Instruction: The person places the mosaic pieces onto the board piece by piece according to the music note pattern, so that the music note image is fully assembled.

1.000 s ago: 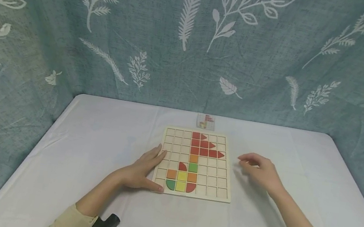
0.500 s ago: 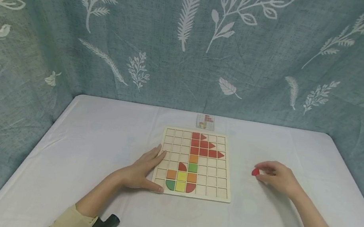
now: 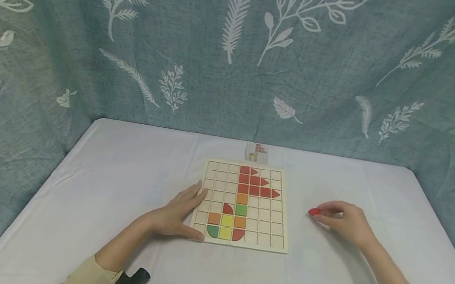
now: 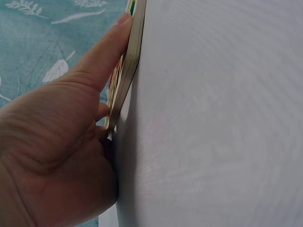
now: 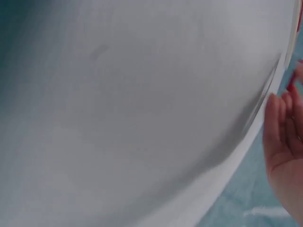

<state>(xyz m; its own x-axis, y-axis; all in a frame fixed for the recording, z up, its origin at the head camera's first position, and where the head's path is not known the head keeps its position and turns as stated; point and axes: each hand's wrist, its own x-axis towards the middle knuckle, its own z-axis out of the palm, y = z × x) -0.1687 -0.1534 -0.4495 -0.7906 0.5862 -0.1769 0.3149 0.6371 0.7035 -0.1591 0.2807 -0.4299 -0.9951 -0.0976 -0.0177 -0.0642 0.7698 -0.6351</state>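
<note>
A wooden grid board (image 3: 267, 226) lies on the table, with red, orange, yellow and green tiles set in some of its squares. My left hand (image 3: 177, 213) rests along the board's left side, fingers extended on the edge and thumb at the near left corner. The left wrist view shows the thumb (image 4: 106, 52) stretched straight along the board's edge. Right of the board, my right hand (image 3: 347, 223) pinches a small red tile (image 3: 314, 211) between thumb and fingertips, tilted above the cloth. In the right wrist view the hand (image 5: 286, 137) is partly cut off.
A small picture card (image 3: 257, 152) with a coloured grid pattern lies just behind the board. White cloth (image 3: 125, 160) covers the table. A teal curtain with white leaf prints (image 3: 199, 92) hangs at the back and sides.
My right hand has shifted right, away from the board, and the red tile has come into sight in its fingers. The tile has since turned in the pinch. The left hand has stayed put.
</note>
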